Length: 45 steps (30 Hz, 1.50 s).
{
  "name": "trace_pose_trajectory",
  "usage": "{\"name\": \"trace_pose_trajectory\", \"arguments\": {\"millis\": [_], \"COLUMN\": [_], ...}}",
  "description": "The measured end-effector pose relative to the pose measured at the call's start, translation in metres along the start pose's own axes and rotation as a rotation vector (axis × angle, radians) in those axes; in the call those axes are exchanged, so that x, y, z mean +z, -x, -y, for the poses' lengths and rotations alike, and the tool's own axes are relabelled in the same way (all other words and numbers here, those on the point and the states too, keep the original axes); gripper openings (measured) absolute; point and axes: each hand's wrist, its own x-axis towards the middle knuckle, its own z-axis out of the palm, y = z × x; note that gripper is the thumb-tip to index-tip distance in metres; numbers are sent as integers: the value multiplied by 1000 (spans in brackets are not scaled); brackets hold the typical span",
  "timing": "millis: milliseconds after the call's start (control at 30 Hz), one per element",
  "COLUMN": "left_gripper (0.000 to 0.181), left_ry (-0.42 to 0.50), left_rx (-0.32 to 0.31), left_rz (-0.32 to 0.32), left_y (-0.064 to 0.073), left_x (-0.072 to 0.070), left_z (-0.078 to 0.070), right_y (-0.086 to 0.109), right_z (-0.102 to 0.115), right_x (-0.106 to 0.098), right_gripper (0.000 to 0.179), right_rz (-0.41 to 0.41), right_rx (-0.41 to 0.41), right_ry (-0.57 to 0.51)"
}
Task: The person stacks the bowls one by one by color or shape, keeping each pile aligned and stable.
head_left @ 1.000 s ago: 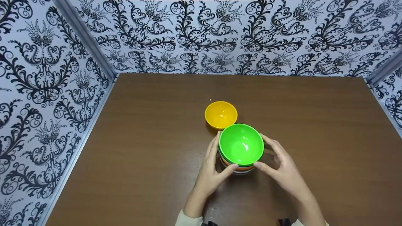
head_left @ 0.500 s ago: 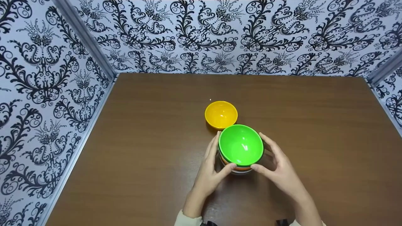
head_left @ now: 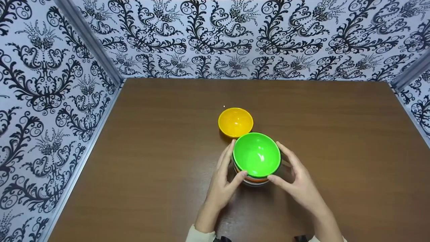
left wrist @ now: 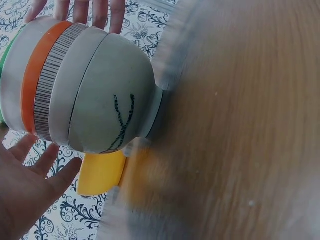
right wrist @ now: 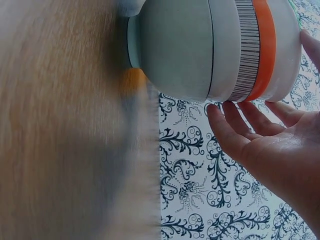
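Note:
A stack of nested bowls stands upright on the table, topped by a bright green bowl [head_left: 257, 154]. Below it the left wrist view shows a pale outer wall, an orange band [left wrist: 40, 70], a black-lined band and a grey-green bowl [left wrist: 107, 95] with a dark dotted mark. My left hand [head_left: 220, 188] holds the stack's left side, fingers along the wall and thumb at the near rim. From the right, my right hand [head_left: 300, 185] holds it likewise, its fingertips [right wrist: 215, 112] against the wall in the right wrist view.
A smaller yellow bowl [head_left: 235, 122] sits just behind the stack, its near rim partly overlapped by the green one. The brown wooden table [head_left: 161, 141] meets black-and-white patterned walls [head_left: 221, 37] at the back and sides. A tiny white speck lies behind the yellow bowl.
Both thumbs have slid slightly left along the near rim. The stack and the yellow bowl stay practically where they were.

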Motion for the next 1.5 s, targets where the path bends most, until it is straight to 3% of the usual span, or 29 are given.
{"name": "trace_pose_trajectory", "arguments": {"millis": [300, 800, 1500], "left_gripper": [74, 73, 73], "left_ry": [-10, -9, -40], "left_rx": [-1, -38, -14], "left_rz": [-8, -6, -21], "left_y": [0, 1, 2], "left_x": [-1, -1, 1], "left_z": [-1, 0, 2], "right_y": [2, 5, 6], "right_z": [-1, -1, 0], "right_x": [4, 19, 24], "right_gripper": [86, 98, 96], "right_rz": [-8, -68, -104], "right_rx": [-41, 33, 43], "right_ry": [-10, -13, -86]}}
